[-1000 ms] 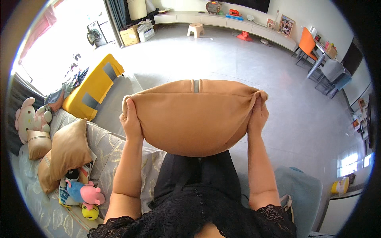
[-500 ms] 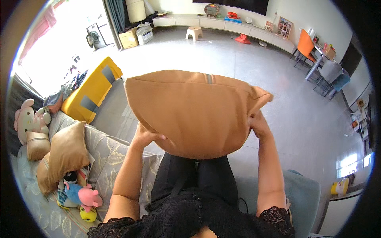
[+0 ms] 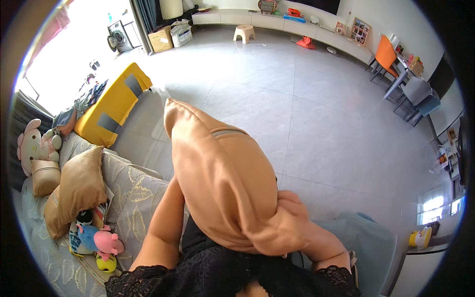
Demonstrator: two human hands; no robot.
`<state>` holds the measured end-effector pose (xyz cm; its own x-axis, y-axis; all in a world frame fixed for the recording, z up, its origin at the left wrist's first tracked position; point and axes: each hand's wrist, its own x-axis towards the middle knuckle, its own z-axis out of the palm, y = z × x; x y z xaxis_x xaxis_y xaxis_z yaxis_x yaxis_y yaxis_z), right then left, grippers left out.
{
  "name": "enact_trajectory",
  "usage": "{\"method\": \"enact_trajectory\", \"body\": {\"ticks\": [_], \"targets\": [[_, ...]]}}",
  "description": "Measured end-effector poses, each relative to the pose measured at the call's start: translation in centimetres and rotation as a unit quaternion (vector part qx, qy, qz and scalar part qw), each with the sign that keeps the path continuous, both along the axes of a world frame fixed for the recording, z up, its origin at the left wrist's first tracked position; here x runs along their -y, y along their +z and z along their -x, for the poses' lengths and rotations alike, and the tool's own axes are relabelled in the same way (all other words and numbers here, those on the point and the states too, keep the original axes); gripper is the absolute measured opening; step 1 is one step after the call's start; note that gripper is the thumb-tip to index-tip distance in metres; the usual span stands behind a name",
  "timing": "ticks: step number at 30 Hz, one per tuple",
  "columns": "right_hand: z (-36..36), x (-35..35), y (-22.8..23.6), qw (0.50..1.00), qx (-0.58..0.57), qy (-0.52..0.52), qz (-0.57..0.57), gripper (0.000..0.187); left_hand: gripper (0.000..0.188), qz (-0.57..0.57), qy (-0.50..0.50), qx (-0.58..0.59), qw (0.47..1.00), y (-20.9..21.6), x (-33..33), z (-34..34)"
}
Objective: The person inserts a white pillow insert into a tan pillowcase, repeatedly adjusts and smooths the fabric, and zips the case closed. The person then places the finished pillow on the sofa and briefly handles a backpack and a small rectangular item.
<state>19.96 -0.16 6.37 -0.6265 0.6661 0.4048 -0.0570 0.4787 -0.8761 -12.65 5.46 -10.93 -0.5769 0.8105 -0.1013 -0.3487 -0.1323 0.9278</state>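
A tan cushion (image 3: 217,173) with a zip along its upper edge is held up in front of my body, tilted, one pointed corner rising at the upper left. Its lower right part is bunched into folds. My right hand (image 3: 292,210) is closed on that bunched side, its fingers bent round the fabric. Behind the cushion's left side my left hand is out of sight; only the left forearm (image 3: 161,222) shows, so its fingers cannot be made out.
On the patterned sofa (image 3: 131,198) to the left lie another tan cushion (image 3: 81,183), a pink-and-blue plush toy (image 3: 106,242) and a white plush toy (image 3: 37,148). A yellow-draped piece (image 3: 111,109) stands beyond. A stool (image 3: 244,33) is on the far floor; chairs (image 3: 386,57) stand at the right.
The cushion has turned from wide and level to tilted and folded, closer to my body. My right hand has moved inward and down. My left hand has gone behind the cushion.
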Motion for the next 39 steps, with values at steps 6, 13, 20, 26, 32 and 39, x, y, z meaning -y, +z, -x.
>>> {"method": "enact_trajectory", "body": {"ticks": [6, 13, 20, 26, 32, 39], "targets": [[-1.3, -4.3, -0.2, 0.892, 0.370, -0.173, -0.194, 0.036, 0.026, -0.028, 0.002, -0.196, 0.980, 3.1, 3.0, 1.7], [-11.5, -11.9, -5.5, 0.874, -0.018, -0.473, -0.107, 0.060, 0.079, -0.004, -0.084, -0.439, 0.895, 13.3, 7.8, -4.9], [0.9, -9.8, 8.0, 0.977, 0.214, 0.024, 0.008, 0.116, 0.096, -0.084, -0.312, -0.450, 0.832, 19.1, 8.3, -6.0], [5.8, -5.4, 9.2, 0.936, 0.299, 0.047, -0.178, 0.093, 0.051, -0.072, -0.160, -0.219, 0.960, 15.0, 8.1, -8.6], [6.5, -5.7, 5.4, 0.967, 0.211, -0.087, -0.115, 0.038, 0.041, 0.049, -0.107, -0.487, 0.865, 13.4, 6.3, -6.8], [6.5, -6.7, 3.9, 0.958, 0.175, -0.221, 0.058, 0.030, 0.033, 0.020, -0.255, -0.436, 0.863, 11.0, 6.1, -3.6]]}}
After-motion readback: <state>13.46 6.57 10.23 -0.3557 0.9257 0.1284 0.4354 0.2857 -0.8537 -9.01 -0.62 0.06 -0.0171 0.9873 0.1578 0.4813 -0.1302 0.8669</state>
